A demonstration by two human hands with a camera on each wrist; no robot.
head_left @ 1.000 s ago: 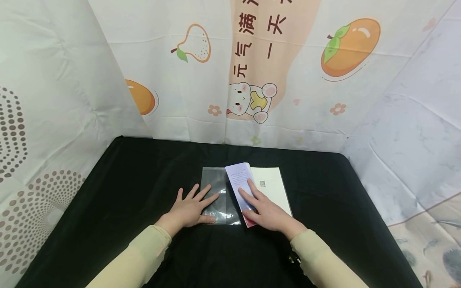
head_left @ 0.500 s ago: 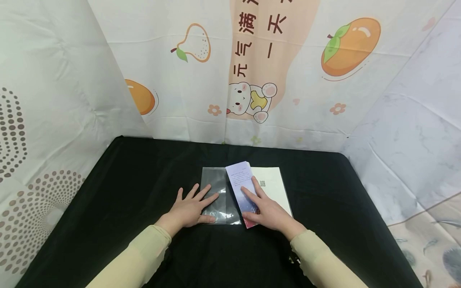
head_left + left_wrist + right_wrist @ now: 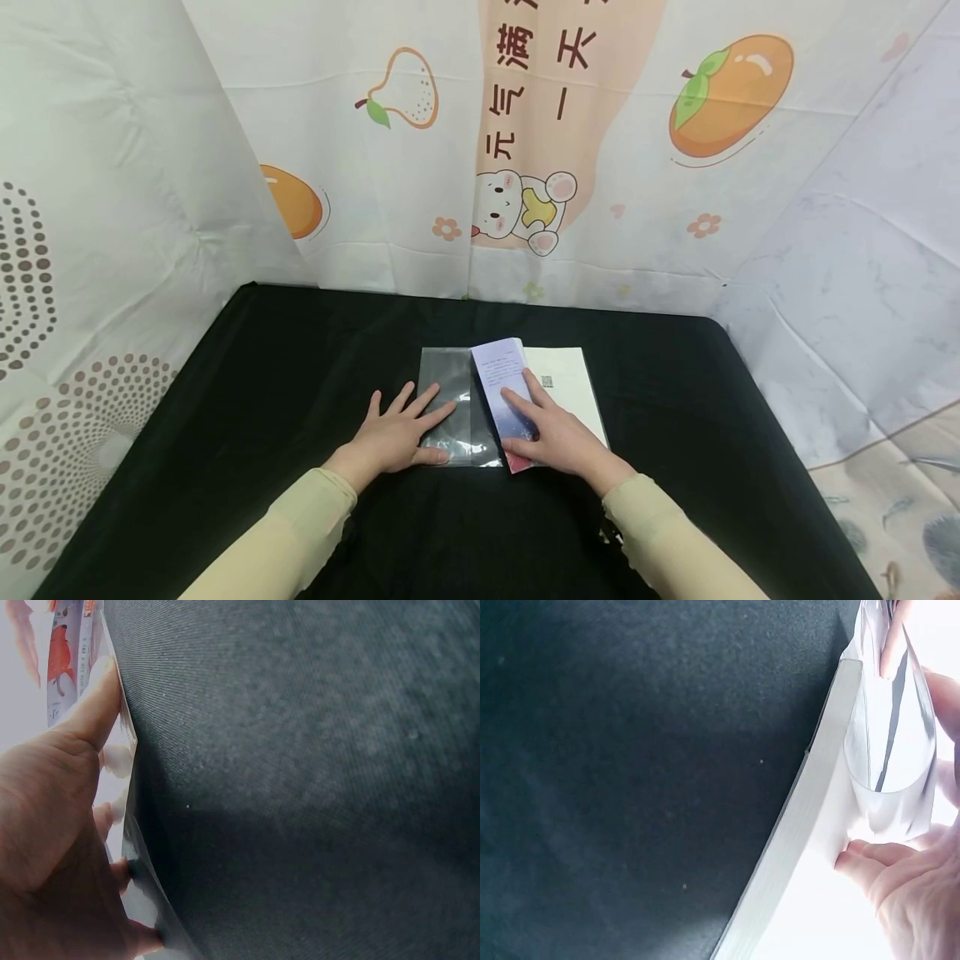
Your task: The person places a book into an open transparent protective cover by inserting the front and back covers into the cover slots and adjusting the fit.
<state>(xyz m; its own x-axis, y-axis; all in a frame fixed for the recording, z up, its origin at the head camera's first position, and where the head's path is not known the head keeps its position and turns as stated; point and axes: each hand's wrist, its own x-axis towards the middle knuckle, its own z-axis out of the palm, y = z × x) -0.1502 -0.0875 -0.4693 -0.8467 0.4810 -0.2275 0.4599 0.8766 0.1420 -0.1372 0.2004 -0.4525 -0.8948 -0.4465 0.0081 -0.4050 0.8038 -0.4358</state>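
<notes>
On the cloth (image 3: 300, 367), the left hand (image 3: 392, 429) rests spread, partly on the plastic (image 3: 447, 371); the right hand (image 3: 558, 435), fingers apart, presses the bent flap (image 3: 497, 367) upon the book (image 3: 572, 375). The flap seems light and soft, the plastic slippery; the thick book is better held by its edge.

Left hand (image 3: 45, 814) at left margin, fingers spread, thumb and fingertips touching a thin glossy sheet (image 3: 142, 896). Printed booklet (image 3: 64, 675) beyond the thumb (lilac, red figure, cropped above). Black cloth (image 3: 315, 780) fills the right, finely ribbed.
</notes>
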